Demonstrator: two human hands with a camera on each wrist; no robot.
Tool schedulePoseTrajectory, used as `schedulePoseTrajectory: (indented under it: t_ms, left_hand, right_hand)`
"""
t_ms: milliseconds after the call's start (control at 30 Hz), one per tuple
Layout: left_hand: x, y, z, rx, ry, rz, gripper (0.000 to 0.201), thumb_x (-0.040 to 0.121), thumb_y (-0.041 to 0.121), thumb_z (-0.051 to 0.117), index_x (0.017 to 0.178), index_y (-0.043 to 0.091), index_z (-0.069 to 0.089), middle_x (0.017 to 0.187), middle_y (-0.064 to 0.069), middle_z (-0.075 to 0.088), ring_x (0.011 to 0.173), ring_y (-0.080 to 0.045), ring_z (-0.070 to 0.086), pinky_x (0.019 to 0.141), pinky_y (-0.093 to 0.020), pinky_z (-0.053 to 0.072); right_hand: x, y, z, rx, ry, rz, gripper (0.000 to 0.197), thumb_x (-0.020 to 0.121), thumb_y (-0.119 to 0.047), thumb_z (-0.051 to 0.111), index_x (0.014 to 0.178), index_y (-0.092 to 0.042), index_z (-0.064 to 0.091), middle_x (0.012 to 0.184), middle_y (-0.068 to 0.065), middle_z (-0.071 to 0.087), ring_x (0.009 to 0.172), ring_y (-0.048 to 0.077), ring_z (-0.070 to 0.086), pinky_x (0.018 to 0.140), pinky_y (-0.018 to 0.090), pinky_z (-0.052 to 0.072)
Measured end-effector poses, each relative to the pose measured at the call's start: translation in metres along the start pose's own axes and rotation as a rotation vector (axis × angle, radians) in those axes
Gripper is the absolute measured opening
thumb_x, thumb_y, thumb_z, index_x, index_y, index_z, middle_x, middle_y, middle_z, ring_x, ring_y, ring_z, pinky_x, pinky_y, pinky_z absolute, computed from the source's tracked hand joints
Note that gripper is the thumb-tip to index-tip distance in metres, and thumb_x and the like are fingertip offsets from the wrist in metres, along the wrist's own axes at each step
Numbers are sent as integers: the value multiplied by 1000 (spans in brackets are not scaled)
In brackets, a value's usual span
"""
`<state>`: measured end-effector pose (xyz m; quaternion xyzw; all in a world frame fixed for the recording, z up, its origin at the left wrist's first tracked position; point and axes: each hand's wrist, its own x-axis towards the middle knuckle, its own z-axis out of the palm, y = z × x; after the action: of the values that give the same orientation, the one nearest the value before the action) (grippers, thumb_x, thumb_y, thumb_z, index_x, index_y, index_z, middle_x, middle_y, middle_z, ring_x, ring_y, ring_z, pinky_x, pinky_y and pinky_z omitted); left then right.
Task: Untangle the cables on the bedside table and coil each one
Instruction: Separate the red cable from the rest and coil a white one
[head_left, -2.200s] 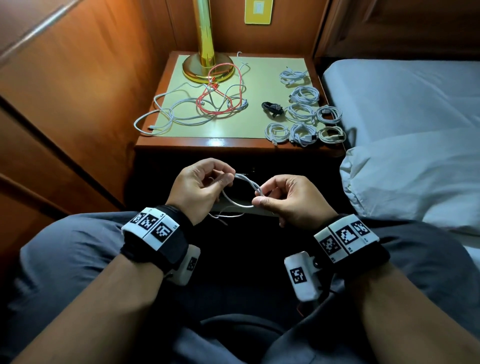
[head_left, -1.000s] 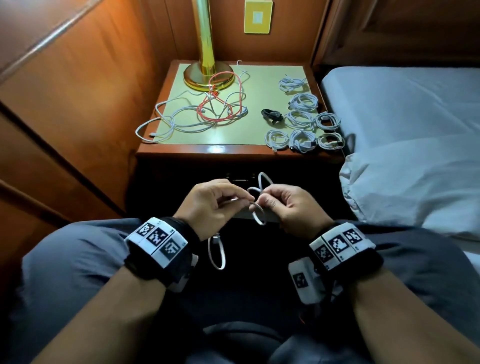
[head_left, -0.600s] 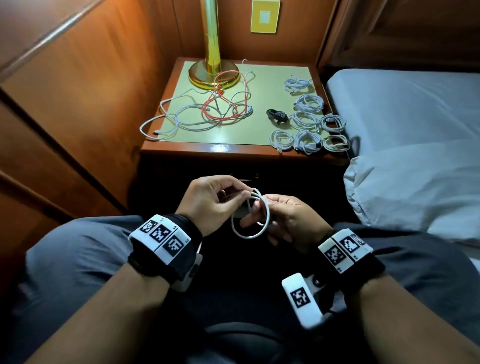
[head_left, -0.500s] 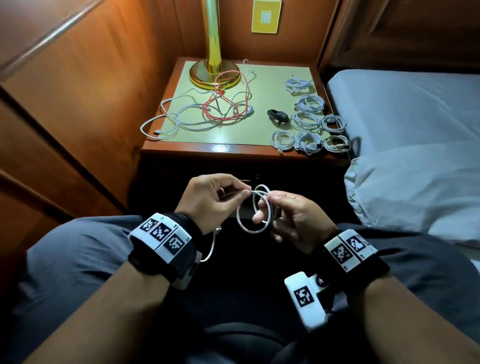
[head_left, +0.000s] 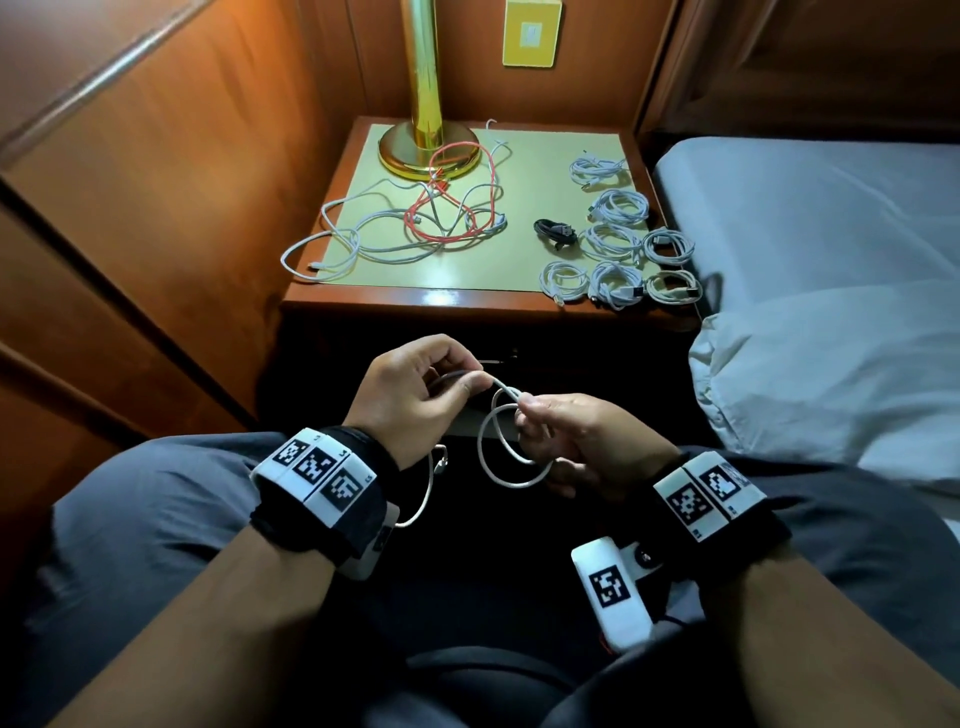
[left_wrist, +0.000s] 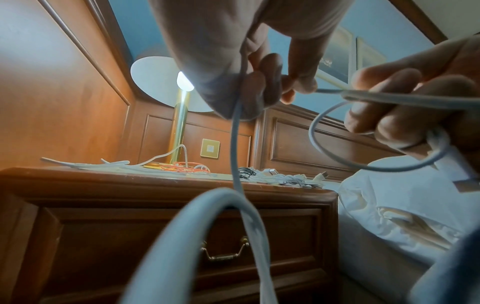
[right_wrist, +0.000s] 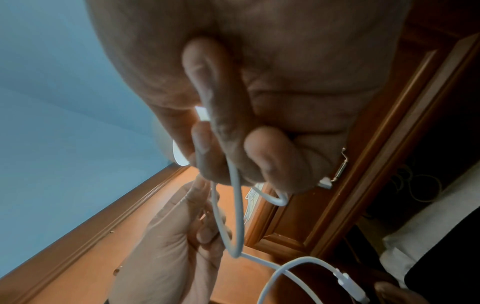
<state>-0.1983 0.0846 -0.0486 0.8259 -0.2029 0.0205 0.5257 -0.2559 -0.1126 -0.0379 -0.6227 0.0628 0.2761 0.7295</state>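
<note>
Place: a bedroom, possibly a hotel room, though that is hard to tell.
Bed: white sheets and pillow (head_left: 810, 374) at the right.
Bedside table (head_left: 467, 304): wooden, 1 drawer with a brass handle (left_wrist: 224, 254).
Lamp (head_left: 426, 130): brass, lit.
Walls: wood panelling (head_left: 171, 171).

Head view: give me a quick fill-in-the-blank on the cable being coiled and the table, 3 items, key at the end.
1. The white cable is held by ____ hands, left hand and right hand.
2. The one coiled cable that is not white is ____.
3. In the loose tangle near the brass lamp base, one cable is ____ among white ones.

Missing words: both; black; red
</note>
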Motion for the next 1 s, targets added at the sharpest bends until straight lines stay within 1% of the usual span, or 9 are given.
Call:
schedulePoseTrajectory:
  t_ms: [67, 133, 200, 333, 433, 600, 733, 833, 1000]
  left_hand:
    - [-3, -3, 4, -44, -93, -64, 12, 88, 26, 75, 98, 21, 71, 86, 3, 71, 74, -9, 65, 72, -25, 52]
    - [-7, -6, 9, -113, -272, -117, 35, 83, 37, 77, 115, 26, 66, 100, 6, 72, 84, -9, 68, 79, -27, 55]
    - [-10, -7, 16, -111, -376, -108, 37, 80, 34, 77, 114, 28, 65, 102, 7, 74, 90, -13, 71, 83, -31, 57]
    - [-5, -7, 19, -143, -297, -96, 1, 94, 18, 68, 94, 19, 68, 76, 0, 72, 63, -14, 63, 60, -28, 50]
    - [-2, -8, 18, -160, -236, -90, 12, 92, 31, 67, 92, 20, 72, 76, 0, 73, 64, -12, 64, 61, -30, 53]
    - [-4, -8, 13, -55, -238, -44, 20, 92, 36, 65, 98, 21, 76, 87, 6, 77, 82, -13, 73, 78, -36, 59]
    - [3, -2, 3, -34, -231, -71, 26, 94, 41, 62, 88, 19, 75, 67, 12, 67, 60, 0, 58, 60, -21, 46]
    - [10, -15, -18, 240, -261, -116, 19, 90, 39, 70, 82, 22, 71, 63, 7, 61, 55, -4, 50, 55, -21, 41]
    - [15, -38, -40, 566, -287, -264, 13, 95, 29, 65, 85, 20, 64, 75, 3, 64, 74, -18, 63, 64, -27, 44]
  right_hand:
    - [0, 1, -1, 42, -7, -10, 33, 102, -34, 42, 75, -16, 45, 58, 0, 31, 31, 6, 25, 39, 24, 22]
    - [-1, 2, -5, 137, -10, -27, 34, 100, -36, 43, 72, -18, 47, 58, 0, 29, 29, 7, 19, 39, 24, 19]
    - [-3, 2, -9, 209, -7, -35, 35, 99, -37, 43, 70, -18, 48, 58, 0, 29, 29, 7, 18, 39, 25, 18]
    - [-3, 2, -13, 226, 49, -22, 36, 100, -41, 42, 75, -16, 50, 57, 1, 34, 28, 8, 19, 38, 21, 21]
    - [1, 1, -12, 127, 82, -56, 39, 92, -49, 49, 81, -12, 56, 56, 5, 40, 27, 8, 22, 36, 18, 24]
    - [-2, 6, -4, 90, 8, -48, 35, 101, -35, 42, 80, -10, 56, 55, 4, 44, 32, 7, 24, 37, 18, 21]
    - [-5, -3, -9, 292, 37, -88, 31, 99, -37, 39, 79, -14, 46, 56, -1, 37, 29, 4, 22, 40, 21, 13]
    - [-9, -15, -34, 477, 239, -197, 33, 103, -40, 34, 76, -22, 41, 54, -7, 36, 29, 3, 21, 43, 24, 16]
    - [-24, -20, -82, 650, 648, -418, 34, 107, -37, 34, 76, -26, 44, 60, -12, 48, 32, 4, 23, 40, 19, 23]
